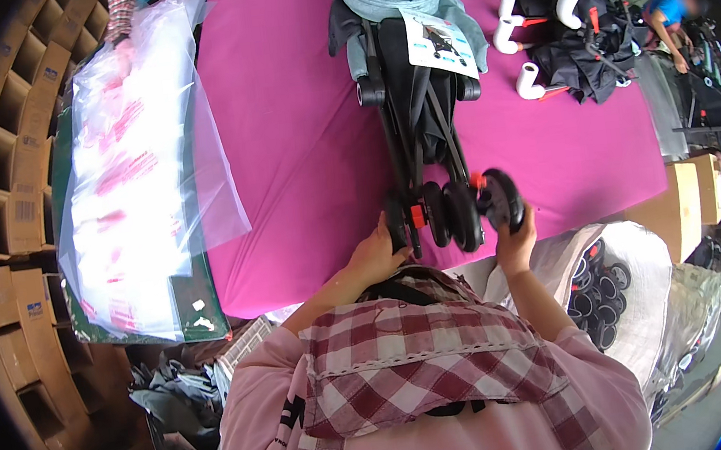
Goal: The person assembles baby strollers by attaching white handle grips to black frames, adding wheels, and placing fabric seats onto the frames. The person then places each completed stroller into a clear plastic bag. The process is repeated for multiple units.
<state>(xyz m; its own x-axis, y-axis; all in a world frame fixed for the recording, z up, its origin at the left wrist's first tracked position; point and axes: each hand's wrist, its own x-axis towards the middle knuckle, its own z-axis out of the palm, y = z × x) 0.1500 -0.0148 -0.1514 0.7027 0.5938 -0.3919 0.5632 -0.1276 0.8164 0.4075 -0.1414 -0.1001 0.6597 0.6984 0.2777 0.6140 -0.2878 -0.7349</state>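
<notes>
A folded stroller (423, 111) with a black frame and grey fabric lies on the pink-covered table, its wheels toward me. My left hand (377, 254) grips the leftmost black wheel (395, 221), next to an orange-red clip. On the other side my right hand (515, 243) is closed around the outer edge of the rightmost wheel (503, 202), which looks slightly blurred. Two more wheels (464, 216) sit between my hands. A printed card (439, 43) lies on the upper part of the stroller. The fingers behind the wheels are partly hidden.
Clear plastic bags (129, 180) are stacked at left, where another person's hand (124, 56) rests. White elbow-shaped pipes (529, 81) and black stroller parts (578, 67) occupy the far right. A white sack (640, 255) of wheels stands below the table's right edge. Cardboard boxes (16, 166) line the left.
</notes>
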